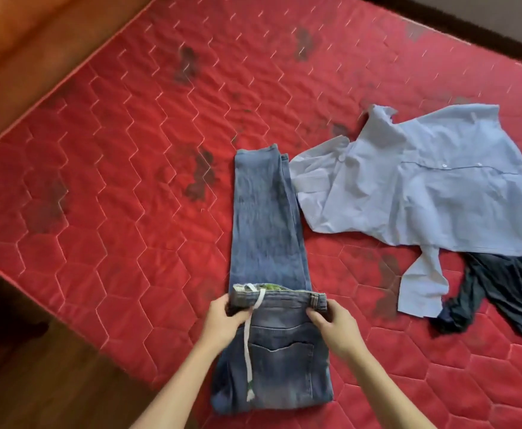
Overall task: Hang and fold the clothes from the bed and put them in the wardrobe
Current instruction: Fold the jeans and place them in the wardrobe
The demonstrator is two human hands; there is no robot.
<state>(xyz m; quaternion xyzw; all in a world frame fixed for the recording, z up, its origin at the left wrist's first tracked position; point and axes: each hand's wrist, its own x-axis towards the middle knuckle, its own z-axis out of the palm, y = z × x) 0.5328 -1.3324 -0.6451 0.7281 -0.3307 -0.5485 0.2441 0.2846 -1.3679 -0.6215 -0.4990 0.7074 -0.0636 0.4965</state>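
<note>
- Red quilted mattress fills our view, with dark stains scattered over it and wooden floor showing at its lower left edge.
- Our left hand grips the left end of the jeans' waistband; the fingers curl round the denim, with the white drawstring hanging just beside them.
- Between our hands lie the jeans, legs stacked and running away from us, the waist section folded up over them near the mattress edge.
- Our right hand pinches the right end of the waistband by the belt loop, thumb on top and fingertips tucked at the hem.
- To fold well, we judge both ends should travel level toward the leg hems, keeping the side seams aligned and the drawstring tucked inside so it does not trail out.
- Further right, a light blue shirt lies spread and crumpled, one cuff just beside the jeans' hems.
- At the far right a dark garment lies bunched, partly under the shirt; both are not yet folded.
</note>
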